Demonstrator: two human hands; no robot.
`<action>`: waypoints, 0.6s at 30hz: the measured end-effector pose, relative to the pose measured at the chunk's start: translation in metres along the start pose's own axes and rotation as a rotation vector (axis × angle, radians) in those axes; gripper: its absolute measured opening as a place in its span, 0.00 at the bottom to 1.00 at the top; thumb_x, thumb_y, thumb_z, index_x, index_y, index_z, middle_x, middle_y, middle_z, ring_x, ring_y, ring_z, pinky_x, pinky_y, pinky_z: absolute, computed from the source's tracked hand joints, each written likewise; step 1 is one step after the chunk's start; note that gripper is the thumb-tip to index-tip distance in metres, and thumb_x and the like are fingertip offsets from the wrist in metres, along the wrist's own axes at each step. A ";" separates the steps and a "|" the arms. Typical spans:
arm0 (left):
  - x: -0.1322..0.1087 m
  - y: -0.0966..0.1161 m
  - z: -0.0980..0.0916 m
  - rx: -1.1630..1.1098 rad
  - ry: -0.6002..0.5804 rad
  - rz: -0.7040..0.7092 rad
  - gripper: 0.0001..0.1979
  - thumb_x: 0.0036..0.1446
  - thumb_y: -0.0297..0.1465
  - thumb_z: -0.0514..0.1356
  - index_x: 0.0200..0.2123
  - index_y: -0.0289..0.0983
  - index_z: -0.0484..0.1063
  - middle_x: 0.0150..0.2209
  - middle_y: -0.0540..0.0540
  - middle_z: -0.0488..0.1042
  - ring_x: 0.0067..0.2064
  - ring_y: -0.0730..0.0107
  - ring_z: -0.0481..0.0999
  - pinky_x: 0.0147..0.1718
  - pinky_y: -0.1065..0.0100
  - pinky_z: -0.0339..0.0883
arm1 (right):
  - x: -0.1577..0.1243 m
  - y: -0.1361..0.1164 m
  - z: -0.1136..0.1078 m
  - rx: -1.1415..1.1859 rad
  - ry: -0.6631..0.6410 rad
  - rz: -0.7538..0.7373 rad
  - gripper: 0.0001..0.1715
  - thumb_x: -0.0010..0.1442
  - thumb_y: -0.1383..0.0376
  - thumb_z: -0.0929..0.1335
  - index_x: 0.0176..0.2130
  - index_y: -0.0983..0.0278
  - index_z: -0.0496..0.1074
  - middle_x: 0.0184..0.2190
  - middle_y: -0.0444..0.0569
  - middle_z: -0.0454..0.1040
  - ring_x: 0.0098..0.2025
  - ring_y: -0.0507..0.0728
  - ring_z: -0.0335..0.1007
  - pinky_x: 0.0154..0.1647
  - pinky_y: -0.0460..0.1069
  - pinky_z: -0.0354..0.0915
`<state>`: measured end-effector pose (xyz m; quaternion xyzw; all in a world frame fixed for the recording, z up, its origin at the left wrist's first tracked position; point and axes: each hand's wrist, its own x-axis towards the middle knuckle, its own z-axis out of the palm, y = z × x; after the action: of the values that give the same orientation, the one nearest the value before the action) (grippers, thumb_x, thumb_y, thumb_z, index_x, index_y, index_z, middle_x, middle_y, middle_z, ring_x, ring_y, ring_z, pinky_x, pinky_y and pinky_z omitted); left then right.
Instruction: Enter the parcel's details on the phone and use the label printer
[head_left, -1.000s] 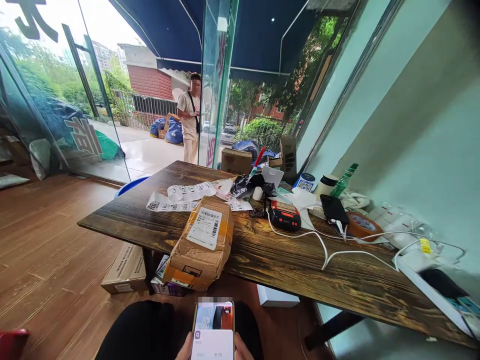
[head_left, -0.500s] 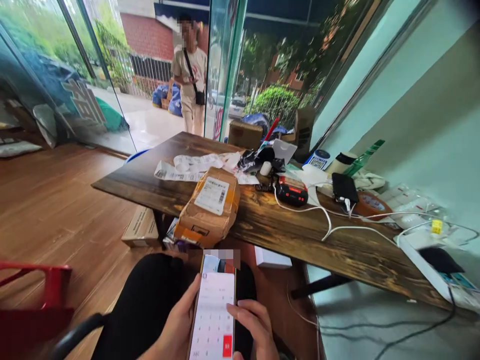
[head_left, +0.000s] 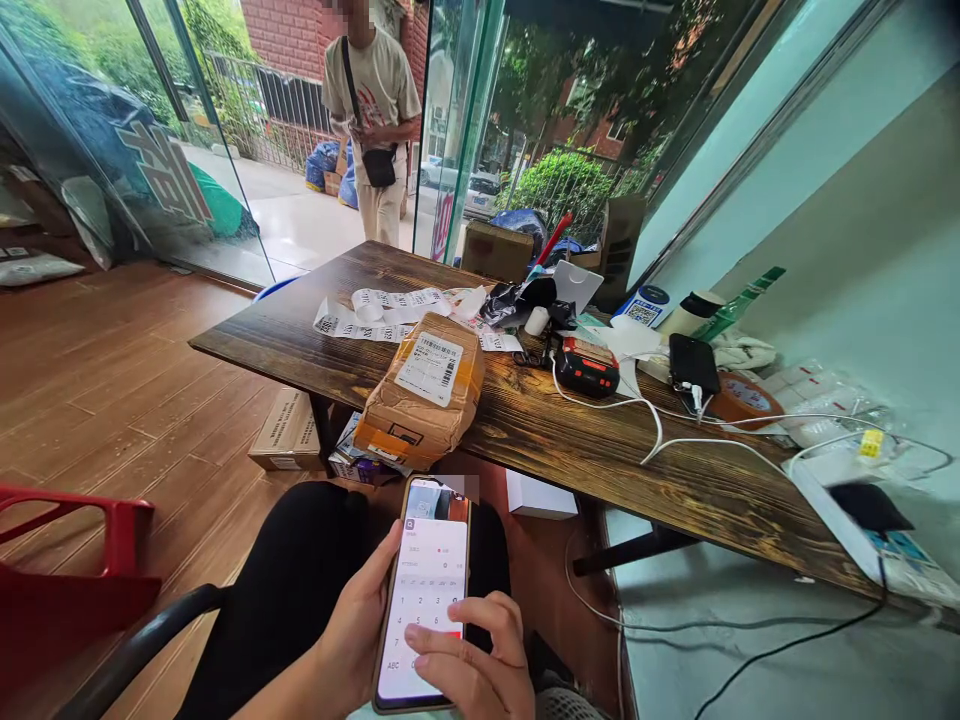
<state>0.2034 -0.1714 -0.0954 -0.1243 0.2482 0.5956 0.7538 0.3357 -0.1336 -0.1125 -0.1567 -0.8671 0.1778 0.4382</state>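
Note:
My left hand (head_left: 358, 625) grips a smartphone (head_left: 424, 590) from the left side, over my lap in black trousers. The screen shows a number keypad. My right hand (head_left: 472, 670) lies across the phone's lower part with fingers curled and a fingertip on the keypad. Just beyond the phone, a taped brown parcel (head_left: 424, 390) with a white shipping label rests on the near edge of the dark wooden table (head_left: 562, 450).
The table carries label strips (head_left: 375, 310), a small black and red printer (head_left: 586, 366), a dark phone on a white cable (head_left: 690, 362), a tape roll (head_left: 742, 400) and a power strip (head_left: 847, 490). A person (head_left: 371, 110) stands at the glass doorway. A red chair (head_left: 67, 560) is at left. Boxes (head_left: 289, 430) sit under the table.
The view has tilted down and my hands with the phone have come fully into sight. My right hand moved onto the keypad. The person at the door has come closer.

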 end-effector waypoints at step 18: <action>-0.004 -0.004 0.002 -0.005 0.052 0.004 0.29 0.56 0.47 0.56 0.44 0.23 0.72 0.34 0.34 0.79 0.29 0.62 0.77 0.23 0.71 0.61 | -0.007 0.017 0.000 -0.026 0.031 -0.164 0.13 0.65 0.61 0.60 0.31 0.57 0.70 0.24 0.36 0.79 0.29 0.55 0.68 0.33 0.55 0.58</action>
<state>0.2073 -0.1748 -0.0918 -0.1410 0.2668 0.5943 0.7455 0.3418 -0.1213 -0.1254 -0.0933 -0.8723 0.1276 0.4628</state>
